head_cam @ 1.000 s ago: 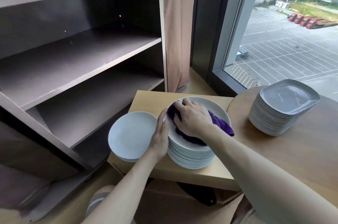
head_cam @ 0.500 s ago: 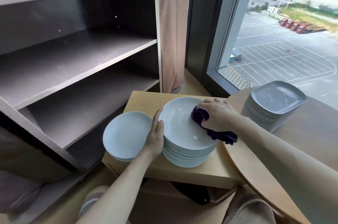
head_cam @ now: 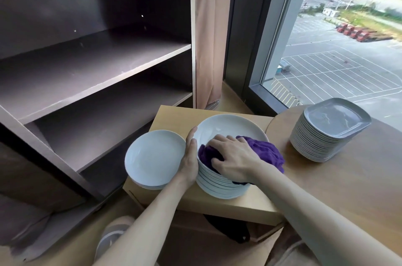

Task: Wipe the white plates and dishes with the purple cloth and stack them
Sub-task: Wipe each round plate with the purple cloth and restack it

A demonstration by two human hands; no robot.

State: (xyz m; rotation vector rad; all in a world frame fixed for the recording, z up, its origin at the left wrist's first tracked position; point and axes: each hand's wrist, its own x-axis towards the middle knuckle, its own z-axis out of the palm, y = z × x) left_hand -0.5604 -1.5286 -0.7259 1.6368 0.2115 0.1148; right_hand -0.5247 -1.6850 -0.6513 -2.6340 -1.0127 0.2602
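Note:
A tall stack of white round dishes (head_cam: 226, 128) stands on a low wooden stand (head_cam: 174, 115). My right hand (head_cam: 233, 157) presses the purple cloth (head_cam: 264, 149) into the near left part of the top dish, fingers spread over it. My left hand (head_cam: 191, 157) rests against the stack's left side, thumb up along the rim. A short stack of white plates (head_cam: 154, 157) sits just left of it on the same stand. On the round wooden table (head_cam: 359, 178) to the right stands a tall stack of grey-white square plates (head_cam: 328, 128).
A dark open cabinet with bare shelves (head_cam: 93, 63) fills the left side. A beige curtain (head_cam: 208, 44) hangs behind the stand. A large window (head_cam: 339, 33) is at the back right. A dark object (head_cam: 230, 228) lies under the stand.
My right hand swept the cloth from the dish's right rim back across to its near left side. My left hand stayed on the stack's side.

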